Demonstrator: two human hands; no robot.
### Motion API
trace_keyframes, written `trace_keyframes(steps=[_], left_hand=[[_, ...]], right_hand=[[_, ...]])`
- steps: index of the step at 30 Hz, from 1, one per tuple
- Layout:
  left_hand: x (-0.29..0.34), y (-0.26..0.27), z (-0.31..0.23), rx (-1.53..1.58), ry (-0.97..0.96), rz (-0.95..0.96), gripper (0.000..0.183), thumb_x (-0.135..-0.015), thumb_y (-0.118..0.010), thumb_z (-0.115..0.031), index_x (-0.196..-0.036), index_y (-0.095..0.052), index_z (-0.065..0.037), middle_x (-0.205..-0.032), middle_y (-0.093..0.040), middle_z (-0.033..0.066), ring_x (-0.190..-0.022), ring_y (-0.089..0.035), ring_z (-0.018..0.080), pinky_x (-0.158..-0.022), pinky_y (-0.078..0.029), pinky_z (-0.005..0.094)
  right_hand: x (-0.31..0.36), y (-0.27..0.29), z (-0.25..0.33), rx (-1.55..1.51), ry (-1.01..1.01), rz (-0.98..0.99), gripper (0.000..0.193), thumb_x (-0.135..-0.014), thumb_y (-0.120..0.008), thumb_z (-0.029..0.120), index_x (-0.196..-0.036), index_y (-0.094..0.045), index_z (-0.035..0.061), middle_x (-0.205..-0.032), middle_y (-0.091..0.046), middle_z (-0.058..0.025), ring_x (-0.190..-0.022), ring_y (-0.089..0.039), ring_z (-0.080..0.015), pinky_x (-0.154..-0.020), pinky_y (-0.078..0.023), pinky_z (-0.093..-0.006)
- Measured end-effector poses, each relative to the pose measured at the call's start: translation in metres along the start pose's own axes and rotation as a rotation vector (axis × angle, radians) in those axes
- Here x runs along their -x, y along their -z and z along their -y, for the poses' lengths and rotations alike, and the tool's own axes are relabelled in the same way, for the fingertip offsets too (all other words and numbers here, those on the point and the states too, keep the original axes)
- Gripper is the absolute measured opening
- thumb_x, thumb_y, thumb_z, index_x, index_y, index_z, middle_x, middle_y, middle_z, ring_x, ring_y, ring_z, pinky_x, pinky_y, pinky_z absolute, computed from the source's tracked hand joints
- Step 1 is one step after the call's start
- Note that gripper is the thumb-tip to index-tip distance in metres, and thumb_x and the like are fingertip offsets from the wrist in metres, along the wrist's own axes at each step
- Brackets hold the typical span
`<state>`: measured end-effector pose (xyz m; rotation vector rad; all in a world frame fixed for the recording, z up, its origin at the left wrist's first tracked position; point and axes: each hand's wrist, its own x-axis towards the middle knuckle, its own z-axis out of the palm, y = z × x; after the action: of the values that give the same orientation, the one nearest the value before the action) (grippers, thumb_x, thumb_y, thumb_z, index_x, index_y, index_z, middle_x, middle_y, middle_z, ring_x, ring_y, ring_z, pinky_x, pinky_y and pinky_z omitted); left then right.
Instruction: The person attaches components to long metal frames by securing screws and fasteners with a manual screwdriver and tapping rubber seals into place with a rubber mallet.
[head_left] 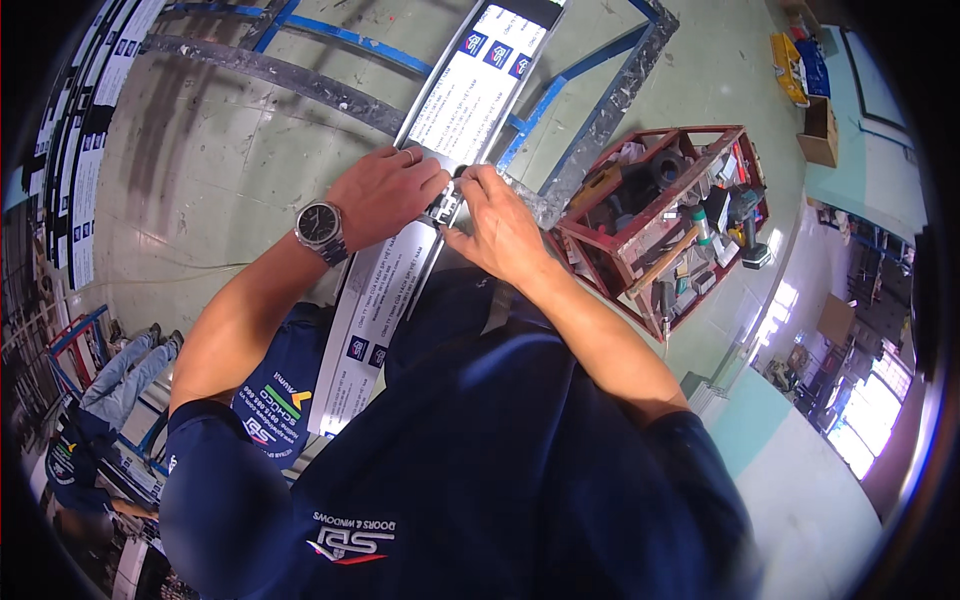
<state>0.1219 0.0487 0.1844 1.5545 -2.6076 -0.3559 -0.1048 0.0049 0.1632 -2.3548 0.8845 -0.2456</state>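
Observation:
A long metal profile point(462, 112) covered in white printed protective film runs from the far middle toward my body. A small silvery metal fitting point(444, 205) sits across it, partly hidden by my fingers. My left hand point(388, 192), with a ring and a wristwatch point(319, 224), lies over the profile's left edge, its fingers bent down against the profile beside the fitting. From the right side, my right hand point(498, 228) closes thumb and fingers around the fitting. What lies under the fingertips is hidden.
Blue metal stand bars point(360, 45) and a dark paint-spattered bar point(290, 85) lie beneath the profile. At right stands a red toolbox point(610, 240) with a cordless drill point(745, 215) and a hammer point(665, 262). More profiles point(95, 150) stand far left; another person point(75, 450) is at lower left.

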Motion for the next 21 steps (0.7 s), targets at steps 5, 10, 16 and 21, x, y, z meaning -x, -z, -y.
trace_keyframes(steps=[5, 10, 16, 21], left_hand=[[0.002, -0.007, 0.003, 0.019, -0.021, -0.074, 0.041, -0.079, -0.079, -0.013, -0.116, -0.061, -0.011, -0.101, -0.061, 0.0032, -0.102, -0.065, 0.025, -0.093, -0.055, 0.04], [0.0, -0.003, 0.002, 0.041, -0.017, -0.084, 0.042, -0.078, -0.081, -0.012, -0.115, -0.061, -0.011, -0.102, -0.06, 0.0032, -0.1, -0.065, 0.0257, -0.09, -0.056, 0.0405], [-0.001, 0.0, 0.003, 0.033, -0.028, -0.01, 0.018, -0.088, -0.067, -0.009, -0.105, -0.06, -0.009, -0.102, -0.062, 0.004, -0.102, -0.067, 0.0237, -0.08, -0.059, 0.0392], [0.002, -0.01, 0.001, -0.018, 0.033, -0.03, 0.045, -0.08, -0.081, -0.018, -0.119, -0.058, -0.011, -0.103, -0.059, 0.0027, -0.1, -0.065, 0.0236, -0.08, -0.059, 0.0357]], right_hand=[[0.0, 0.001, 0.0, -0.004, 0.023, -0.019, 0.057, -0.084, -0.084, 0.025, -0.128, -0.063, -0.0047, -0.132, -0.056, -0.0169, -0.117, -0.065, -0.0384, -0.1, -0.056, -0.0451], [0.001, 0.001, 0.002, -0.005, 0.008, -0.009, 0.057, -0.084, -0.084, 0.025, -0.127, -0.062, -0.0046, -0.132, -0.056, -0.017, -0.116, -0.066, -0.0388, -0.098, -0.057, -0.0453], [0.002, 0.002, 0.002, -0.031, -0.013, -0.001, 0.058, -0.083, -0.084, 0.024, -0.129, -0.062, -0.0043, -0.132, -0.056, -0.0164, -0.114, -0.067, -0.0389, -0.097, -0.058, -0.046], [0.001, 0.001, 0.0, -0.041, -0.015, -0.004, 0.058, -0.083, -0.084, 0.023, -0.129, -0.062, -0.0038, -0.133, -0.055, -0.0162, -0.114, -0.067, -0.0391, -0.096, -0.058, -0.0461]])
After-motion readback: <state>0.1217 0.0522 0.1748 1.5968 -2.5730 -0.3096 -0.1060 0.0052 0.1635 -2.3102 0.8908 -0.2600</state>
